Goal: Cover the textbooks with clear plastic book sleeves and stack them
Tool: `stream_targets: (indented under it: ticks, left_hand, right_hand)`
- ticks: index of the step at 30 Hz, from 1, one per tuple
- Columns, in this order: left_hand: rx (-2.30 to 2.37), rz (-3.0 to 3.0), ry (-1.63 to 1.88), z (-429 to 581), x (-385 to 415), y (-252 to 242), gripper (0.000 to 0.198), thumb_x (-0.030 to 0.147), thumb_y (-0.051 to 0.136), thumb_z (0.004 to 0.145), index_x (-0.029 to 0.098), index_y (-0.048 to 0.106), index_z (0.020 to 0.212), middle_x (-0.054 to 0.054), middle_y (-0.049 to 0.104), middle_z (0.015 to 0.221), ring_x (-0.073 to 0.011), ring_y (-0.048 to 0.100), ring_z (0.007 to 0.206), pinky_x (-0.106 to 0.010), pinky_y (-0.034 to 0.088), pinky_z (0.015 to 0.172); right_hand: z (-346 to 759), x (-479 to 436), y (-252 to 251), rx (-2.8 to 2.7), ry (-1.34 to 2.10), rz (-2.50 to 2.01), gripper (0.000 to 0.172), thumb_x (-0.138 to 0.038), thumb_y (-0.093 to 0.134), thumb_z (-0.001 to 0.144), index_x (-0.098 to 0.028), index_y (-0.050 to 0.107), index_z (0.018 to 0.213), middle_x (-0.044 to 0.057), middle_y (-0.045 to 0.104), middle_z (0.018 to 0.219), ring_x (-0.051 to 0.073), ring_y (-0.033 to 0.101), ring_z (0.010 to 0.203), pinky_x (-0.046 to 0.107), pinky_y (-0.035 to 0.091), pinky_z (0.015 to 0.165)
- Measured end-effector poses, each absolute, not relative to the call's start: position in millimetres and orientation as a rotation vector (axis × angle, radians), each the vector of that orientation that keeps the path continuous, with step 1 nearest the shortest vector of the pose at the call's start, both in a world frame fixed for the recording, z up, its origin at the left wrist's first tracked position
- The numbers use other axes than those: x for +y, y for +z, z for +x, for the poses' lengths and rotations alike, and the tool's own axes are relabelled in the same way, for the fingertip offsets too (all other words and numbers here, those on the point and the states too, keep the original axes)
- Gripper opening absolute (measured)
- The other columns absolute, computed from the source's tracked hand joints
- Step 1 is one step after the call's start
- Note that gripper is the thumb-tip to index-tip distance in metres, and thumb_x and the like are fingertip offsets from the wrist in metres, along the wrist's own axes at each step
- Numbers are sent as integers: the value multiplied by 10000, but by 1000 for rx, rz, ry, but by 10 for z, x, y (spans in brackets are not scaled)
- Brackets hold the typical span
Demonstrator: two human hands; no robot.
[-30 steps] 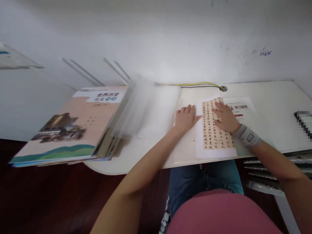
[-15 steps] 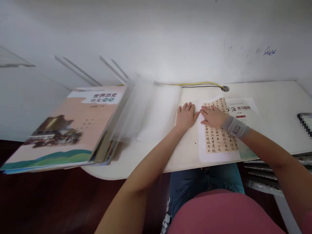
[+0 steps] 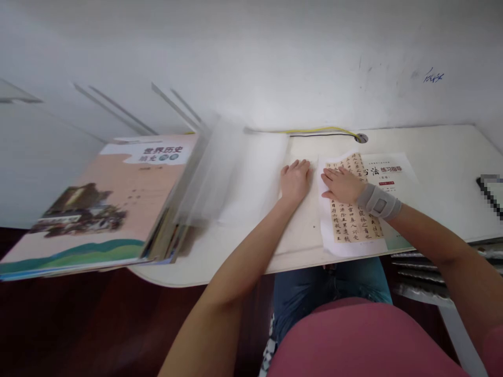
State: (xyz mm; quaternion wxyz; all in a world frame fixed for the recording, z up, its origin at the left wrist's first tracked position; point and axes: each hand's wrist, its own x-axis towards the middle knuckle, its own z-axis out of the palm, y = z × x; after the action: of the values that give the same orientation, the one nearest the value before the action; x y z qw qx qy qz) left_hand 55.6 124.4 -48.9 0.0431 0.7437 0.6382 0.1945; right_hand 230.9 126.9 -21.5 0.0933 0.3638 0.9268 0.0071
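Note:
My left hand (image 3: 295,181) lies flat, fingers stretched out, on a pale sheet (image 3: 302,230) on the white desk (image 3: 444,157). Just to its right my right hand (image 3: 341,185), with a grey wrist band, rests palm down on the left edge of a calligraphy sheet (image 3: 356,225) printed with columns of black characters on tan. Under that sheet lies a white booklet (image 3: 389,173) with a printed title. Neither hand holds anything.
A stack of books with a peach history textbook (image 3: 113,201) on top overhangs the desk's left end. Translucent plastic sleeves (image 3: 228,173) lie between it and my hands. A yellow and a black cable (image 3: 326,131) run along the wall to a grommet. A blurred-out device (image 3: 491,193) is at far right.
My right hand slid left across the calligraphy sheet, from its middle to its left edge, close beside my left hand. The left hand stayed flat in place.

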Motion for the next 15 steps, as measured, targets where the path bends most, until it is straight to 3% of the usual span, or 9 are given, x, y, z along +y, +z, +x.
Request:
stream_targets:
  ticks: [10, 15]
  left_hand:
    - [1937, 2205, 728, 564, 1260, -477, 392, 261, 302, 971, 198, 595, 1225, -66, 589, 1325, -209, 456, 1305, -441, 239, 1118]
    - [1898, 2202, 756, 545, 1243, -451, 403, 284, 308, 964, 190, 586, 1241, -63, 586, 1330, -230, 432, 1324, -455, 269, 1106]
  right_hand:
    - [2318, 1228, -186, 2783, 7, 1019, 527, -363, 311, 954, -36, 443, 1345, 228, 392, 1460, 326, 380, 1344, 516, 352, 1057]
    - [2282, 1347, -229, 2770, -9, 1067, 514, -291, 287, 951, -56, 381, 1399, 188, 331, 1507, 316, 316, 1384, 525, 323, 1082]
